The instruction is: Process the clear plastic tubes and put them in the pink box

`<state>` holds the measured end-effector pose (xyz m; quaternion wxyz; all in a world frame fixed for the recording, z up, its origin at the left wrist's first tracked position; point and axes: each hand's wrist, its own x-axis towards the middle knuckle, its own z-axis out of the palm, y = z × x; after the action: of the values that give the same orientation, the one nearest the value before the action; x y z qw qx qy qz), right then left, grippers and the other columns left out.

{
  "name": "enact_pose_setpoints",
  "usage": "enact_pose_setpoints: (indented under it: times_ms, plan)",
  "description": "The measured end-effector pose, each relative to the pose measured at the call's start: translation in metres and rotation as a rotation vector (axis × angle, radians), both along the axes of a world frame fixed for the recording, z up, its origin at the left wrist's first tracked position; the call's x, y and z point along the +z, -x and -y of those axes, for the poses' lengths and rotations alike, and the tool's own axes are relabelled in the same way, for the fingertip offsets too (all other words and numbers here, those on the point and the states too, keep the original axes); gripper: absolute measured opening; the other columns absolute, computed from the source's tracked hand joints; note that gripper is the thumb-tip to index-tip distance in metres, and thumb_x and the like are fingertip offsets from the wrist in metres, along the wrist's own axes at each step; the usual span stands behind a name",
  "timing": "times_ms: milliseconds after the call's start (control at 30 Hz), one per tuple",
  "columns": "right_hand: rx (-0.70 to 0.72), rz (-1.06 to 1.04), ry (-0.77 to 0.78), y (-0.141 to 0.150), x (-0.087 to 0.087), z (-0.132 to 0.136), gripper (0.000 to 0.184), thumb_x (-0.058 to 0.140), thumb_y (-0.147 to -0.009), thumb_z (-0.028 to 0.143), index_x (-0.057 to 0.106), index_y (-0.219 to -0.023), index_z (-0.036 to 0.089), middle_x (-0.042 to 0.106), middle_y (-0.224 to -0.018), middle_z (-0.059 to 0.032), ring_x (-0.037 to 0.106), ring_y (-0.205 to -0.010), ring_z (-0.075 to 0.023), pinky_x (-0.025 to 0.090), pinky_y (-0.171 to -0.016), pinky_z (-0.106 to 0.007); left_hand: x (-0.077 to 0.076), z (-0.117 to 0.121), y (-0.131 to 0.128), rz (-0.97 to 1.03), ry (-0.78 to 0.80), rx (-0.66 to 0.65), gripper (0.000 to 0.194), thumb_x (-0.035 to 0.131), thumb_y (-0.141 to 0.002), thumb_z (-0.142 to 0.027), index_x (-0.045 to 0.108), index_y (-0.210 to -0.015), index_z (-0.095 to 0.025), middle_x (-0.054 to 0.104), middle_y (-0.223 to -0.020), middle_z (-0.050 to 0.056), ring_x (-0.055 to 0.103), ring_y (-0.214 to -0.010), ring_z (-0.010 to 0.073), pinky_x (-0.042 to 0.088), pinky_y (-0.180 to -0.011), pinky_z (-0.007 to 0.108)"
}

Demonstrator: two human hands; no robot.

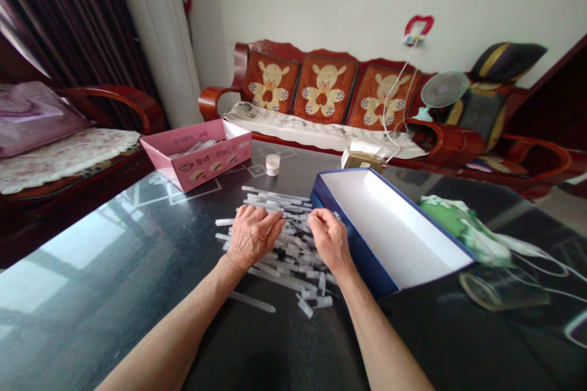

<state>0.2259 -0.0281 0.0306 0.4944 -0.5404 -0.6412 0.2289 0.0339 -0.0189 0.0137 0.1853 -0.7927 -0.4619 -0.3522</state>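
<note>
A spread of translucent white pen barrels and short pen caps [306,306] covers the middle of the dark table. Above this pile my left hand [254,235] is closed, back upward, its thumb and forefinger pinched on what looks like a slim pen whose thin end points right. Facing it a short distance away, my right hand [330,241] is closed too, thumb against forefinger; whatever it pinches is too small and hidden to make out. One loose pen barrel [253,302] lies nearer me, below my left wrist.
Right of the pile stands a blue box with a white inside [406,229]. A pink box [215,162] holding pale sticks is at the back left, near a small white tub [272,165]. Green-and-white packaging [458,223], a clear glass [502,288] and white cables lie at right.
</note>
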Motion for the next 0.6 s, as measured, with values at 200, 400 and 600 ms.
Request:
enact_pose_setpoints:
  times_ms: [200,400,600]
  plan:
    - [-0.076,0.175,-0.248,-0.001,-0.006,-0.003,0.027,0.053,-0.085,0.030,0.061,-0.108,0.018,0.067,-0.105,-0.0097,0.060,-0.095,-0.0223,0.046,-0.082,-0.034,0.001,-0.001,-0.001,-0.020,0.025,-0.002,0.023,0.049,-0.092,-0.033,0.070,-0.089,-0.025,0.057,-0.069,0.003,0.049,-0.071,0.0182,0.033,-0.073,0.034]
    - [0.079,0.506,-0.368,0.011,-0.003,0.003,0.016,0.053,-0.089,0.022,0.067,-0.097,0.023,0.069,-0.095,-0.0056,0.058,-0.100,-0.0223,0.036,-0.095,-0.040,0.002,0.002,-0.003,-0.036,0.033,-0.057,0.023,0.049,-0.092,-0.034,0.069,-0.094,-0.025,0.058,-0.072,0.003,0.048,-0.072,0.0186,0.033,-0.073,0.034]
    - [-0.019,0.509,-0.282,-0.003,-0.016,-0.006,0.014,0.052,-0.087,0.017,0.065,-0.089,0.020,0.068,-0.089,-0.0052,0.060,-0.088,-0.0207,0.040,-0.085,-0.035,-0.003,-0.006,0.006,0.014,0.006,0.050,0.025,0.050,-0.092,-0.033,0.066,-0.108,-0.023,0.062,-0.079,0.005,0.050,-0.076,0.0207,0.035,-0.075,0.036]
